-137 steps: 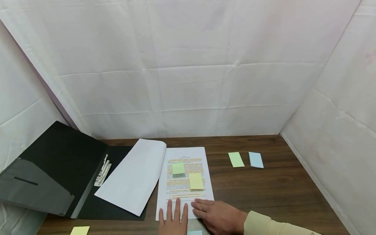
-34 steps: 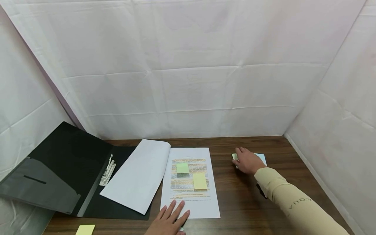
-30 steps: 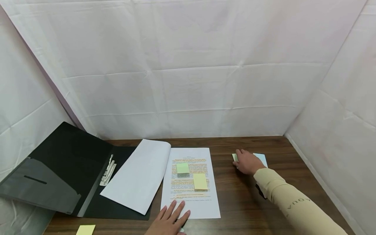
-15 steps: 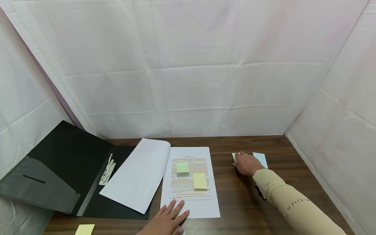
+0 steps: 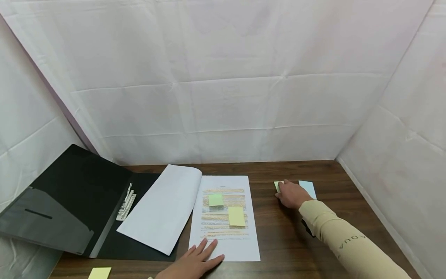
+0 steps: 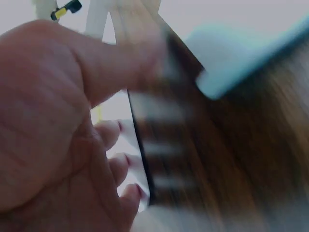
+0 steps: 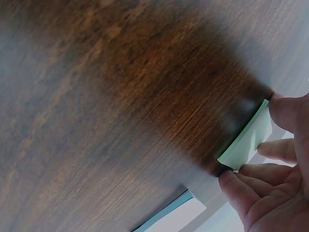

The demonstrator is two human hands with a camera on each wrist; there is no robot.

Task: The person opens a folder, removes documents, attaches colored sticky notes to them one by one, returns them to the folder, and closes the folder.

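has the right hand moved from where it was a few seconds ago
Yes. The right hand has gone from the near edge of the printed page out to the right, onto the green sticky pad beside the blue pad.

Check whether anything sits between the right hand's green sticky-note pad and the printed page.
Nothing visible does. The right hand pinches the green sticky-note pad by its edges, and only bare brown wooden table lies between it and the white highlighted printed page. The light-blue sticky-note pad lies on the far side.

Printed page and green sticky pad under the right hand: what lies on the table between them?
Nothing: in the head view only bare wooden table separates the printed page from the green sticky pad that the right hand pinches.
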